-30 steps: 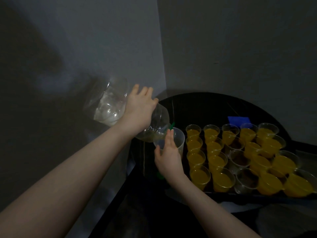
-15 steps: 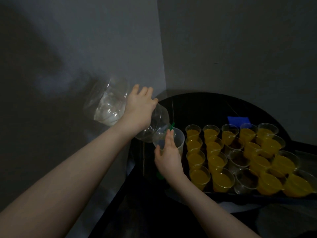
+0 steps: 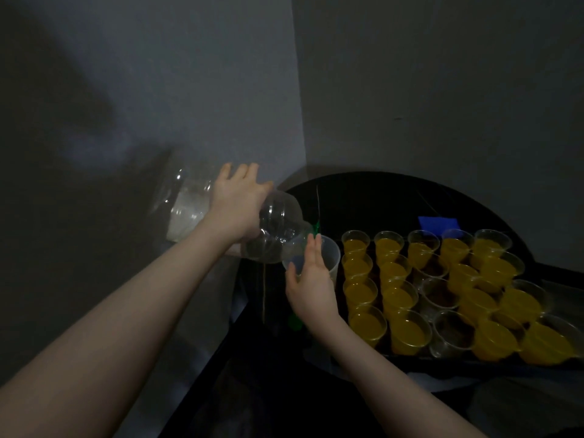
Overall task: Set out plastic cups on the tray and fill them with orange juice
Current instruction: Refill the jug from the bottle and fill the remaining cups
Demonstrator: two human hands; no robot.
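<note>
Grey walls meet in a dim corner behind a round black table (image 3: pixel 379 191), where a blue scrap (image 3: pixel 437 222) lies near the back. On the table sits the dark tray (image 3: pixel 448 358), packed with clear plastic cups: most hold orange juice (image 3: pixel 366 322), while a few in the third column (such as this empty cup (image 3: pixel 441 292)) hold none. My left hand (image 3: pixel 235 208) is wrapped over the big clear bottle (image 3: pixel 221 216), fingers curled across its top side, tipping it so its neck points down into the cup I'm filling (image 3: pixel 327 254). The bottle looks nearly drained, with only a pale trace near its mouth. My right hand (image 3: pixel 311 286) cups that cup from the near side, fingers fairly straight against its wall, thumb out to the left. It sits just left of the tray's first column; whether it rests on the tray I can't tell.
</note>
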